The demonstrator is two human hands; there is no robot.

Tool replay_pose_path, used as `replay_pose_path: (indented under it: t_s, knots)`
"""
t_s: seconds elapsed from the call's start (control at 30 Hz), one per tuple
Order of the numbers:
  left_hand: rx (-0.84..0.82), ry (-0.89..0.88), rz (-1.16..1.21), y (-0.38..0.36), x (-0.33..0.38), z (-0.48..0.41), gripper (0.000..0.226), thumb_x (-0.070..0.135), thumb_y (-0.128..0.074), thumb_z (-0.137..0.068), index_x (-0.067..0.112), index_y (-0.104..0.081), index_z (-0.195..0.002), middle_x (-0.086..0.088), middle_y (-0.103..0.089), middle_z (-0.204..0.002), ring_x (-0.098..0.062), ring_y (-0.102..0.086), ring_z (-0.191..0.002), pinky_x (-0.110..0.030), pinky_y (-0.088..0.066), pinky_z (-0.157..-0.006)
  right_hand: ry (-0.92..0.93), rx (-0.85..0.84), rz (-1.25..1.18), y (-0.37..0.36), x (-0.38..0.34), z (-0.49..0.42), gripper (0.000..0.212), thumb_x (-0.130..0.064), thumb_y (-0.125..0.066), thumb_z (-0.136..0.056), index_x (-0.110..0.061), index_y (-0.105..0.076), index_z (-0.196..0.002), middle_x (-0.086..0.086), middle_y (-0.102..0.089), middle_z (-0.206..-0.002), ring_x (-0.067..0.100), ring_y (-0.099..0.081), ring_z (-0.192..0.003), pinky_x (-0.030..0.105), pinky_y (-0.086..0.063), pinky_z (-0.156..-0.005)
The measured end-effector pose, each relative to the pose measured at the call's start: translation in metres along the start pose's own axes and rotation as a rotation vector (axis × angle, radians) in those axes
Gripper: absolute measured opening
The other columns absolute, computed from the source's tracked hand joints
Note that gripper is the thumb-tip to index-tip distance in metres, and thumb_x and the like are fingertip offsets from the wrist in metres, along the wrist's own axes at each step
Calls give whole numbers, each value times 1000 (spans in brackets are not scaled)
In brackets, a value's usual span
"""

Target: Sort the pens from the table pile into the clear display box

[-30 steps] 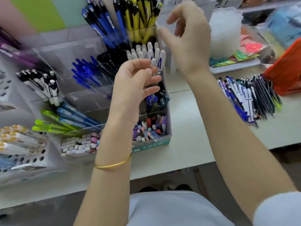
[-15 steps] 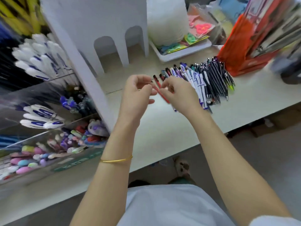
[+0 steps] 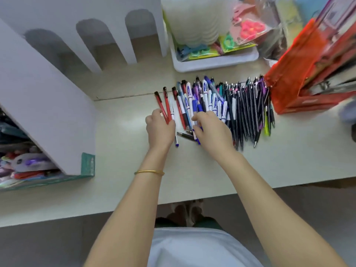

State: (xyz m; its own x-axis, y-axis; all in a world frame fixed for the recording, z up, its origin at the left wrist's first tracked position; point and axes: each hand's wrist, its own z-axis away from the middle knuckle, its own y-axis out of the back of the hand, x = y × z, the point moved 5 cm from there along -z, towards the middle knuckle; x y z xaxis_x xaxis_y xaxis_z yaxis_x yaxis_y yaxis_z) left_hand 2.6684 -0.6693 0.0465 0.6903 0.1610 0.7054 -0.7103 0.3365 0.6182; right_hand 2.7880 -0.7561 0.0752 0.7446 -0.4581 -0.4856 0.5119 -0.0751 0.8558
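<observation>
The table (image 3: 192,180) has a broad bare stretch along its near edge, running under both forearms from the left side to the right. There is more bare surface between the display box (image 3: 38,112) and the pile of pens (image 3: 237,106). The box stands at the table's left side. Only its white side wall and arched back panel show plainly, with coloured items blurred inside at the near left corner.

The pile lies toward the far edge, right of the middle, with the pens mostly side by side and pointing from far to near. The left hand (image 3: 160,130) is at the pile's left end, with its fingers curled round two red pens (image 3: 163,106) that splay out in a V toward the far edge. A white pen with a blue tip (image 3: 176,140) lies just beside that hand. A dark pen (image 3: 185,136) lies crosswise between the two hands.

The right hand (image 3: 212,130) rests on the white-and-blue pens with its fingers bent down. I cannot tell whether it has one pinched.

An orange-red bag (image 3: 296,79) touches the pile's right end and closes off that side. Behind the pile, at the far edge, a white tray (image 3: 215,63) holds bright packets and a stack of white tubs (image 3: 192,22). A gold bangle (image 3: 149,172) circles the left wrist.
</observation>
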Motion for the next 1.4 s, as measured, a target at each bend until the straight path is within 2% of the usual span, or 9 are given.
replay_pose_path:
  t_s: [0.13,0.27,0.4,0.57,0.77,0.87,1.0,1.17,1.4]
  knots:
    - [22,-67,-168,-4,12,-24,57,21,-61,-92,9,-37,-143,-18,-40,-137,-36,-41,-126,-36,-35,-101,-23,27,-25,1,-3,-13,29,-12,-43,-97,-16,-56,-122,6,-54,-117,28,-57,-96,34,-41,-70]
    - [-34,-96,-275,-5,18,-41,68,19,-65,-90,8,-29,-146,-18,-35,-141,-36,-40,-127,-39,-37,-101,-60,32,-127,3,-9,-23,28,-8,-41,-96,-14,-59,-118,7,-57,-116,27,-57,-96,41,-47,-80]
    - [-70,-103,-321,-6,13,-45,57,9,-61,-89,6,-33,-139,-19,-40,-135,-38,-46,-119,-41,-41,-92,-88,34,-171,4,-8,-30,28,-8,-41,-96,-13,-60,-116,7,-59,-115,26,-57,-93,44,-49,-82]
    - [9,-75,-464,-12,11,-39,36,9,-55,-93,-1,-40,-124,-20,-50,-125,-37,-51,-112,-38,-42,-78,-78,36,-208,4,-4,-39,27,-7,-42,-95,-12,-62,-113,6,-62,-105,23,-56,-90,42,-49,-81]
    - [61,-56,-340,-18,25,-42,32,20,-53,-98,0,-45,-120,-19,-56,-119,-34,-58,-105,-34,-41,-73,-68,25,-235,9,13,-45,24,-8,-44,-95,-13,-63,-108,-2,-56,-88,15,-49,-75,37,-50,-71]
    - [54,-65,-298,-22,29,-43,35,28,-53,-98,1,-48,-120,-17,-57,-117,-32,-58,-103,-31,-39,-71,-69,36,-266,14,19,-50,21,-9,-45,-95,-13,-63,-106,-2,-58,-89,16,-53,-77,37,-51,-75]
    - [2,-37,-311,-27,33,-42,46,37,-57,-94,3,-46,-123,-16,-51,-122,-30,-55,-107,-34,-45,-78,-60,28,-278,15,20,-54,19,-10,-45,-95,-14,-63,-103,-1,-56,-84,17,-52,-70,40,-52,-73]
    - [-134,21,-298,-30,39,-50,49,30,-60,-91,5,-43,-130,-17,-41,-131,-33,-48,-118,-40,-45,-95,-70,27,-288,16,20,-56,19,-11,-46,-94,-15,-63,-100,1,-61,-86,20,-57,-74,43,-53,-75]
    - [-225,65,-295,-39,45,-42,90,60,-61,-83,5,-25,-145,-15,-26,-145,-30,-26,-137,-38,-32,-107,-161,81,-410,23,27,-55,17,-9,-46,-95,-17,-59,-99,3,-62,-80,23,-61,-71,42,-54,-72]
